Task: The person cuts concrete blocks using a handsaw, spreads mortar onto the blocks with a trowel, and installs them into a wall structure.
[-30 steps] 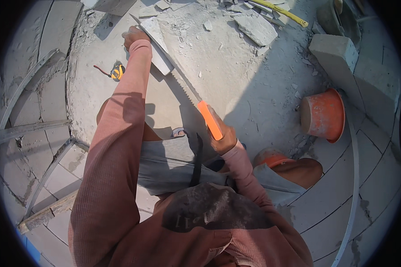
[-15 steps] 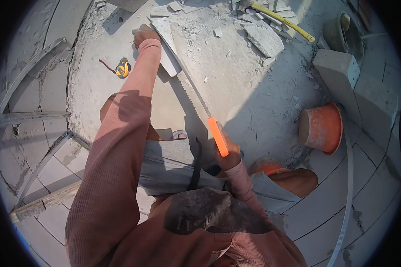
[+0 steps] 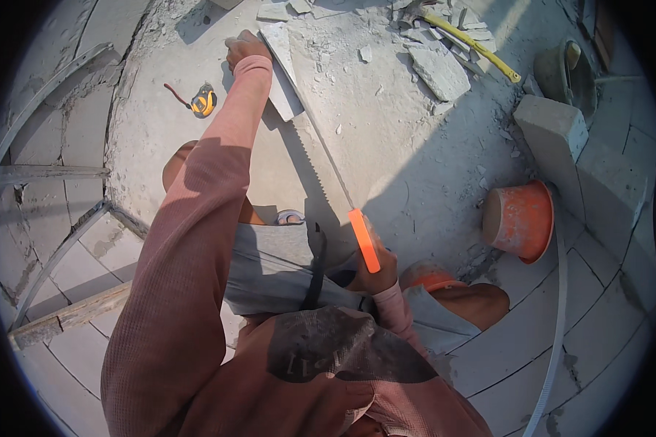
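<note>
My right hand [image 3: 377, 271] is closed round the orange handle of a handsaw [image 3: 319, 162], low in front of my body. The toothed blade slants away to the upper left, and its far part lies along the right edge of a narrow, pale grey piece of block [image 3: 284, 91]. At the far end, my left hand [image 3: 246, 49] grips that piece from its left side, fingers curled against it. Part of the left hand's grip is hidden. A yellow and black tape measure [image 3: 203, 101] lies on the floor left of the piece.
Broken slabs [image 3: 439, 73] and a yellow-handled tool [image 3: 474, 45] lie at the far right. An orange bucket [image 3: 519, 221] lies tipped beside large grey blocks [image 3: 550, 127]. A dark bucket [image 3: 565, 73] stands behind them. A wooden strip [image 3: 73, 317] lies at left, a pale hose [image 3: 555, 349] at right.
My right hand has drawn the saw back toward my body along the piece of block. The left hand keeps its hold, and the whole view has shifted slightly.
</note>
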Tool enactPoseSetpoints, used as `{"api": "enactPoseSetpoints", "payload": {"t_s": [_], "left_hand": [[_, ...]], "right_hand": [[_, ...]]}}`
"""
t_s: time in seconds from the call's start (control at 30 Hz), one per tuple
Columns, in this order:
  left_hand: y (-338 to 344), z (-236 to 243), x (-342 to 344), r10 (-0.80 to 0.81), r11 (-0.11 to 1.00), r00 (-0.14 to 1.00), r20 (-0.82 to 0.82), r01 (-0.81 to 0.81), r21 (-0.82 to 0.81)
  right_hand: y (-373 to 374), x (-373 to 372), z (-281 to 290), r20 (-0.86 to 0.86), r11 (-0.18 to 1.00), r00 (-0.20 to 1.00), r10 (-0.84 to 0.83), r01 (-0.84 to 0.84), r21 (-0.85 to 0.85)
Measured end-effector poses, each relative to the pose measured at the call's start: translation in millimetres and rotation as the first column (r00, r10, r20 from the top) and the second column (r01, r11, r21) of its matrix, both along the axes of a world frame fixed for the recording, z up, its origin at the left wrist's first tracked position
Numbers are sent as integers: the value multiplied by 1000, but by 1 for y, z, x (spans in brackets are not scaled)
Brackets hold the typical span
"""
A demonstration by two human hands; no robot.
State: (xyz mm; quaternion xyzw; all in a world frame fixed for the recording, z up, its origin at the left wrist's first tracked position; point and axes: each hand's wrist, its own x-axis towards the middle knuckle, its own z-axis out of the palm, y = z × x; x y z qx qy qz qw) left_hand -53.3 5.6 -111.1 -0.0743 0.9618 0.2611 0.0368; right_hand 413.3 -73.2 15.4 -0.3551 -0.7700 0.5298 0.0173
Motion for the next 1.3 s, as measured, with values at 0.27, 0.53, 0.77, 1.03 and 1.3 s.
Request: {"api": "enactPoseSetpoints", "payload": {"t_s": [0.27, 0.53, 0.77, 1.03, 1.3], "left_hand": [[13, -8, 23, -31, 999, 999, 32, 31, 9], [-7, 7, 10, -5, 1000, 999, 43, 5, -5], [8, -6, 17, -47, 999, 998, 52, 46, 19], [-5, 8, 14, 16, 1000, 999, 34, -16, 12], [5, -3, 12, -20, 1000, 1000, 10, 21, -3]], "right_hand": [[43, -99, -67, -72, 997, 995, -74, 72, -21], [-9, 10, -3, -42, 988, 999, 3, 4, 155], [51, -115, -83, -100, 997, 993, -63, 59, -42], [0, 29, 2, 81, 981, 995, 62, -76, 179], [46, -96, -75, -74, 995, 995, -65, 59, -79]]}}
